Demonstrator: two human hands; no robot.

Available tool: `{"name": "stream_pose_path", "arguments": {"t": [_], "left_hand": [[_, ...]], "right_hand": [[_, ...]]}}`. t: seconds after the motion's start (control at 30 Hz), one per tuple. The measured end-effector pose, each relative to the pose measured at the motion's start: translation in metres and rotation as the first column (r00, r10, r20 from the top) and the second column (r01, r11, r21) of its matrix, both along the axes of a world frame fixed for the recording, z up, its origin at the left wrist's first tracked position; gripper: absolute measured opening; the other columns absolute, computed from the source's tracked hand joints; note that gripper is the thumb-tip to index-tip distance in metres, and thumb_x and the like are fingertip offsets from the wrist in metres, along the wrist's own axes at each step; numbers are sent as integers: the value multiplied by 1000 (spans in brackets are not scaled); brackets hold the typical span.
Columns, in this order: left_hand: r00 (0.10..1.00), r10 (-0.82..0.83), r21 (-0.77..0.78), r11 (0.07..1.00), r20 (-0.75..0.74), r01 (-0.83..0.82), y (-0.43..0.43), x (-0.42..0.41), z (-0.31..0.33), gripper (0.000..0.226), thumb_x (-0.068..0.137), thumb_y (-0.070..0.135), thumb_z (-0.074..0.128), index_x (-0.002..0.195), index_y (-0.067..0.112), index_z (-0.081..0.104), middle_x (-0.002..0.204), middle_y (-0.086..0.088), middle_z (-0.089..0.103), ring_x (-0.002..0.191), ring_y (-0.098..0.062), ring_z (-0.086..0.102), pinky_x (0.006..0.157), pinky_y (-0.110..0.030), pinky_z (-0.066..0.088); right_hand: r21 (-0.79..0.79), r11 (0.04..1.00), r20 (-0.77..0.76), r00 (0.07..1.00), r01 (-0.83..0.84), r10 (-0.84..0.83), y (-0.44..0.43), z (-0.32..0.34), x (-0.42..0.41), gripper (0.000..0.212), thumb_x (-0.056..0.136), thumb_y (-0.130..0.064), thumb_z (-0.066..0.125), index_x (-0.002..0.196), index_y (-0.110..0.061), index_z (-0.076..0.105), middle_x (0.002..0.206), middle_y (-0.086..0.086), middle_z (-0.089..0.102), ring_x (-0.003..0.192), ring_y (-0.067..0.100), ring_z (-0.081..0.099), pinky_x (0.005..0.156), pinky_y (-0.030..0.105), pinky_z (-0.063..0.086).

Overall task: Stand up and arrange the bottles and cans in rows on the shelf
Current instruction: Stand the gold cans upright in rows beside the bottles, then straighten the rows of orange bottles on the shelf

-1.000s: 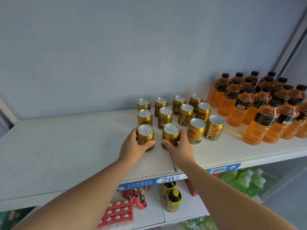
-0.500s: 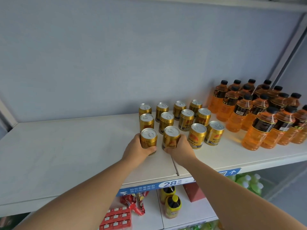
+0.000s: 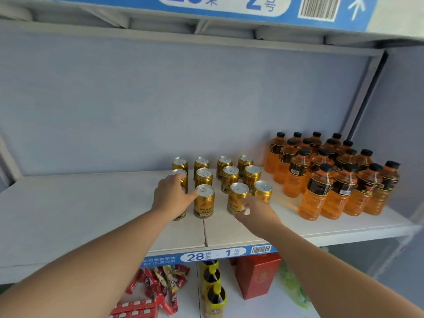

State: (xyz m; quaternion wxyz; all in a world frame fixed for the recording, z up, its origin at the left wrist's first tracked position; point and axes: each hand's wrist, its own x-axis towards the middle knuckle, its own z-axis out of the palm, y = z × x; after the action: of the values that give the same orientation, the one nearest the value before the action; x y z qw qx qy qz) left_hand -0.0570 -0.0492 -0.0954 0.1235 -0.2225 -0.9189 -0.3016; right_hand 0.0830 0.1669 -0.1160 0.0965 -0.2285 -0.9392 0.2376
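Observation:
Gold cans (image 3: 229, 177) stand upright in rows on the white shelf (image 3: 80, 214), mid-shelf. To their right, orange bottles with black caps (image 3: 330, 180) stand in rows. My left hand (image 3: 171, 198) wraps the front-left can (image 3: 180, 216), hiding most of it, and its thumb touches the second front can (image 3: 204, 203). My right hand (image 3: 254, 214) grips the base of the third front can (image 3: 237, 196) from the front. A fourth front can (image 3: 263, 191) stands just right of it.
An upper shelf with a blue label (image 3: 229, 5) hangs overhead. Below the shelf's blue price strip (image 3: 206, 255) are red snack packets (image 3: 165, 281), yellow-capped bottles (image 3: 213, 292), a red box (image 3: 257, 276) and green bottles (image 3: 293, 288). A metal upright (image 3: 367, 88) bounds the right side.
My right hand has left the second front can and moved right to the third one. My left hand stays on the front-left can. The view has tilted up, showing the upper shelf.

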Motion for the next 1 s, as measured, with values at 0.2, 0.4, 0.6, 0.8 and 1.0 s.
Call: {"name": "stream_pose_path", "arguments": {"t": [0.2, 0.4, 0.6, 0.8, 1.0], "left_hand": [[999, -9, -21, 1000, -36, 8, 59, 51, 0, 64, 83, 58, 70, 135, 24, 54, 134, -2, 59, 121, -25, 54, 93, -38, 46], [997, -47, 91, 995, 65, 41, 102, 83, -9, 65, 83, 55, 72, 137, 25, 54, 136, 0, 59, 124, -21, 55, 97, -40, 51], [993, -105, 54, 993, 52, 103, 139, 72, -2, 64, 85, 52, 72, 138, 23, 54, 136, 0, 58, 125, -19, 54, 98, -34, 48], [965, -260, 12, 966, 26, 260, 199, 65, 9, 62, 85, 55, 70, 138, 27, 53, 140, 1, 56, 123, -19, 54, 95, -34, 50], [922, -380, -182, 904, 75, 388, 253, 79, -9, 71, 84, 63, 66, 143, 27, 49, 146, 2, 52, 133, -19, 47, 105, -37, 44]], "right_hand": [[-9, 1000, -65, 998, 10, -10, 66, 6, 40, 50, 86, -52, 67, 127, -25, 57, 118, -1, 62, 99, 17, 60, 78, 33, 51], [-114, 993, -115, 993, -3, -11, 87, -7, 51, 61, 85, -52, 68, 136, -26, 46, 130, 0, 55, 102, 15, 57, 83, 34, 53], [-124, 990, -122, 991, -68, 53, 106, -14, 38, 64, 84, -53, 68, 138, -29, 43, 135, -2, 52, 107, 15, 55, 83, 30, 47], [-69, 995, -95, 993, -73, 66, 144, -28, 68, 50, 90, -51, 65, 132, -28, 53, 123, -11, 58, 103, 10, 60, 77, 22, 48], [-22, 999, -92, 995, -29, 27, 194, -29, 104, 30, 92, -49, 62, 113, -27, 61, 105, -12, 64, 91, 8, 60, 76, 25, 48]]}}
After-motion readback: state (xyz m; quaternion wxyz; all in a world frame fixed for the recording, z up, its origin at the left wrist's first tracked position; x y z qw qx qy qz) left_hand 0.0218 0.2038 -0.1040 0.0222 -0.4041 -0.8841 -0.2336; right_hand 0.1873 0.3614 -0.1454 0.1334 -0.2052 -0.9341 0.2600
